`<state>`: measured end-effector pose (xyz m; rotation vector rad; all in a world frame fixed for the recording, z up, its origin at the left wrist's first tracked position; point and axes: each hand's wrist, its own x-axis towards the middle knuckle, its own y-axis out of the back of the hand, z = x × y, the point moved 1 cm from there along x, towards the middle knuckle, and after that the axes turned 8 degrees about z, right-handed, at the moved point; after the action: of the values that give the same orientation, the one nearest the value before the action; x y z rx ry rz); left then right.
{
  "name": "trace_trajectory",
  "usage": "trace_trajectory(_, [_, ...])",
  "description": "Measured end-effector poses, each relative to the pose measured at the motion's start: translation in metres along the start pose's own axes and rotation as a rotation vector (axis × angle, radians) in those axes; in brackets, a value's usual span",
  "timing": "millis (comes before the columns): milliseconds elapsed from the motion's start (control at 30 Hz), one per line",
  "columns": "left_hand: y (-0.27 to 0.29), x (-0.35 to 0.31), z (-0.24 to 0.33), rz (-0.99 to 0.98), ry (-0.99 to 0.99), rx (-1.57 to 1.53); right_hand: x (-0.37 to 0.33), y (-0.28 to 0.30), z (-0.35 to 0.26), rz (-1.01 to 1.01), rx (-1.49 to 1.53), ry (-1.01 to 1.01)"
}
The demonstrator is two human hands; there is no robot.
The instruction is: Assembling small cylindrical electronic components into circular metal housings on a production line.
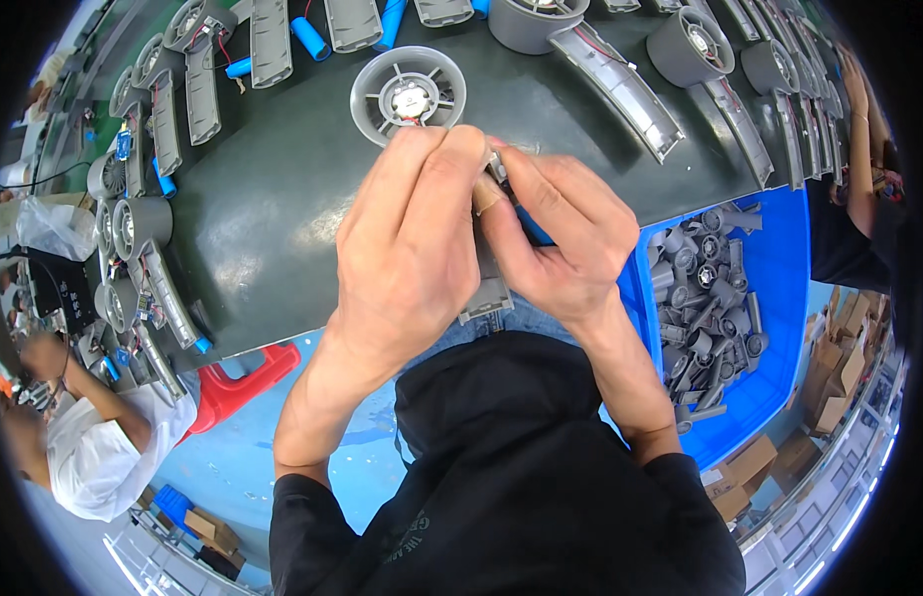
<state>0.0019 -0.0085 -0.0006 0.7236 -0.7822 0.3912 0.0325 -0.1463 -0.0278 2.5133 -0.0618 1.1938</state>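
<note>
Between my hands lies a grey handheld fan housing [360, 104], its round head pointing away from me over the dark table. Inside the ring sits a motor hub [410, 101] with spokes around it. The open handle [491, 296] runs back under my hands toward the table's near edge. My left hand [412, 238] is closed around the handle's neck, its fingertips bent down beside the wires. My right hand [566, 223] pinches at the same neck; a blue cylindrical battery [533, 226] shows under its fingers. The fingertips hide the small part they work on.
More grey fan housings [690, 48] line the table's [253, 219] far side and left end, with loose blue batteries [310, 38] among them. At my right stands a blue bin [789, 328] of grey fan parts. A red stool [243, 387] and a co-worker in white [114, 447] are at left.
</note>
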Motion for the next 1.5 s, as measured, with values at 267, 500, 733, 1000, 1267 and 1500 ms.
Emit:
trace_trajectory(267, [0.005,0.001,0.007,-0.085,0.101,0.038,-0.002,0.0,0.002,-0.008,-0.002,-0.006])
trace_trajectory(500, [0.005,0.003,0.007,-0.056,0.046,-0.022,0.001,0.002,0.005,0.01,0.014,0.073])
trace_trajectory(733, [0.03,0.021,-0.002,-0.054,0.112,0.087,-0.004,0.003,-0.008,0.016,0.08,-0.221])
trace_trajectory(1000, [0.028,0.03,-0.023,-0.166,0.252,-0.064,0.005,0.008,-0.012,0.011,0.141,-0.247])
trace_trajectory(1267, [0.046,0.093,0.0,0.01,0.088,-0.134,0.063,0.02,-0.02,0.095,0.229,-0.11])
trace_trajectory(1500, [0.026,0.186,-0.051,0.027,0.112,-0.04,0.163,-0.01,0.015,0.058,0.359,-0.298])
